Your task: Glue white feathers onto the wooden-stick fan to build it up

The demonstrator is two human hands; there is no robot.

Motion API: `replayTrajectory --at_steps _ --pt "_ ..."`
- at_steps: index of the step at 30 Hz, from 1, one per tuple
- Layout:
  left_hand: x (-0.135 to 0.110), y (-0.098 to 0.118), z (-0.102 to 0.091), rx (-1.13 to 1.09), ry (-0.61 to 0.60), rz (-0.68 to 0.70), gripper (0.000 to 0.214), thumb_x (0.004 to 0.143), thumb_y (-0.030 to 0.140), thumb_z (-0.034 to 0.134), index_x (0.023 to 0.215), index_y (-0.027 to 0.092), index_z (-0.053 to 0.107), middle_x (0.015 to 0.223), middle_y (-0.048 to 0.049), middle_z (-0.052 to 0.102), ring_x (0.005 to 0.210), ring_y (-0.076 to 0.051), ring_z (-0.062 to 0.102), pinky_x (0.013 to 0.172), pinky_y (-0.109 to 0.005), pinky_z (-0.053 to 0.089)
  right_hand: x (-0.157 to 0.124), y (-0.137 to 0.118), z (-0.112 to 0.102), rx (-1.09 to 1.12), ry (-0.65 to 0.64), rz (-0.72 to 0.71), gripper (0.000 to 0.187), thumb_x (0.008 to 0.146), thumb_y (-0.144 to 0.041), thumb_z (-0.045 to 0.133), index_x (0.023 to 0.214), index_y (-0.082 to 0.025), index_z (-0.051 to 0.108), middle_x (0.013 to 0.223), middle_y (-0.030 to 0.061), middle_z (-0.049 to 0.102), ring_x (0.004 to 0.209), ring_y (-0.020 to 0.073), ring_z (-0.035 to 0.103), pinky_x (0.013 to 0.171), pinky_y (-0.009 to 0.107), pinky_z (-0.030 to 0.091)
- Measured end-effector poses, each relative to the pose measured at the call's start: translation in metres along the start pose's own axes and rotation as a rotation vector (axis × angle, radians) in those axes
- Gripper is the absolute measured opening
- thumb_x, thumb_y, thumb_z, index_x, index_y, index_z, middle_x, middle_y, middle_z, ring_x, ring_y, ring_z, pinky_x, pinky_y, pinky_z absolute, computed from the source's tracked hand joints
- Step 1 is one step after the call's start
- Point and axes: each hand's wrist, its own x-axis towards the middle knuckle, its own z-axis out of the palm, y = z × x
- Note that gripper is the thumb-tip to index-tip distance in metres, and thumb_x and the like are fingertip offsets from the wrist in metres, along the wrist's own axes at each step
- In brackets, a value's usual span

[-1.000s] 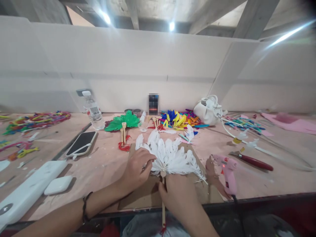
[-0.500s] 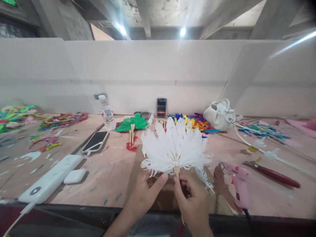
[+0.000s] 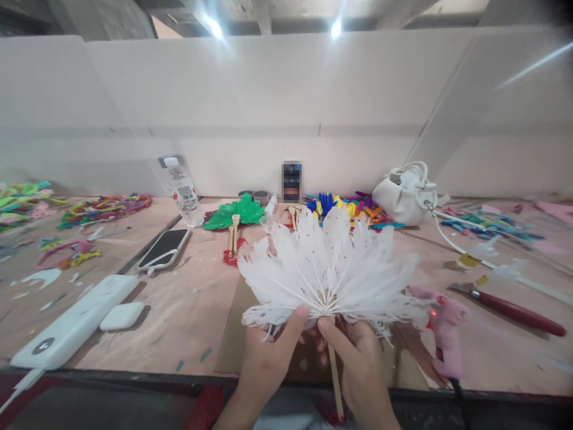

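A white feather fan (image 3: 329, 269) with a thin wooden handle (image 3: 335, 379) is spread out in front of me, over a brown board (image 3: 233, 340). My left hand (image 3: 273, 349) pinches the lower left feathers, its thumb on top near the quill ends. With its thumb at the top of the handle, my right hand (image 3: 358, 358) grips the fan from the right. The fingers of both hands are partly hidden beneath the feathers. To the right of the fan lies a pink glue gun (image 3: 447, 334) with a red light on.
A red-handled knife (image 3: 519, 313) lies at right, a white bag (image 3: 405, 191) behind it. At left are a power bank (image 3: 74, 325), a white case (image 3: 123, 316), a phone (image 3: 165, 249) and a water bottle (image 3: 181, 194). Green feathers (image 3: 239, 212) and coloured feathers (image 3: 349, 209) lie along the back.
The fan has come closer and tilted, showing more quills and handle. My left hand, apart from the handle before, now holds the feathers' left side. The view has tipped down slightly.
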Motion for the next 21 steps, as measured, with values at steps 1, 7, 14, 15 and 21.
replayTrajectory --at_steps 1,7,14,15,21 --pt "-0.002 0.001 0.001 -0.005 0.005 0.0 0.026 0.086 0.031 0.073 0.063 0.02 0.075 0.062 -0.0003 0.077 0.061 -0.02 0.074 0.064 -0.028 0.061 0.0 0.001 0.0 0.019 0.003 0.012 0.037 0.076 -0.053 0.087 0.079 -0.019 0.075 0.063 0.0029 0.067 0.052 0.0151 0.057 0.046 0.023 0.046" --pt "-0.009 0.002 0.002 -0.009 -0.032 -0.028 0.028 0.086 0.03 0.072 0.06 0.021 0.074 0.062 0.0004 0.077 0.062 -0.021 0.074 0.065 -0.03 0.062 -0.01 -0.007 0.01 0.031 0.098 0.037 0.044 0.075 -0.055 0.087 0.064 -0.016 0.068 0.053 0.0005 0.058 0.047 0.0097 0.045 0.043 0.019 0.034" --pt "-0.01 0.002 0.003 -0.011 0.0 0.009 0.026 0.085 0.026 0.07 0.059 0.022 0.072 0.058 0.0032 0.074 0.057 -0.017 0.072 0.062 -0.026 0.06 -0.013 -0.011 0.014 0.031 0.122 0.026 0.036 0.074 -0.05 0.086 0.073 -0.018 0.071 0.054 -0.0017 0.057 0.047 0.0102 0.045 0.043 0.019 0.033" --pt "-0.01 0.002 0.003 0.0 -0.005 0.007 0.027 0.085 0.026 0.07 0.058 0.022 0.071 0.057 0.0032 0.074 0.057 -0.017 0.071 0.062 -0.026 0.06 -0.013 -0.011 0.014 0.029 0.132 0.031 0.037 0.073 -0.05 0.087 0.072 -0.017 0.07 0.053 -0.0021 0.056 0.046 0.0097 0.044 0.042 0.019 0.032" --pt "-0.011 0.001 0.002 0.029 -0.04 -0.015 0.031 0.086 0.031 0.071 0.057 0.022 0.069 0.054 0.0022 0.072 0.053 -0.018 0.07 0.058 -0.026 0.059 -0.012 -0.011 0.014 0.053 0.136 0.056 0.04 0.071 -0.05 0.088 0.066 -0.018 0.065 0.049 -0.0047 0.048 0.046 0.0084 0.038 0.043 0.019 0.028"
